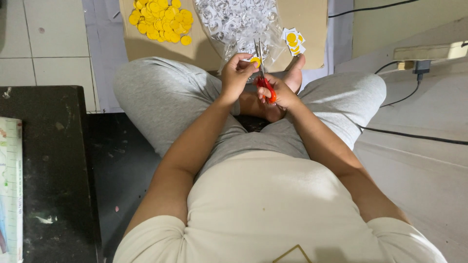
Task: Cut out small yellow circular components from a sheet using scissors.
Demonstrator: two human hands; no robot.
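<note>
- Left hand [237, 73] pinches a small yellow disc [255, 61] over the lap.
- Right hand [278, 92] grips red-handled scissors [263, 73], blades up, touching the disc.
- Pile of yellow discs [161, 20] on cardboard sheet [146, 46] ahead.
- Clear bag of white scraps [239, 22] beside it; uncut stickers [294, 41] near right foot [294, 75].

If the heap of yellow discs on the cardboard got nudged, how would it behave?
The yellow discs look thin, flat and loosely heaped, so they would probably slide and scatter, not roll. They seem light; the smooth cardboard likely offers little grip.
</note>
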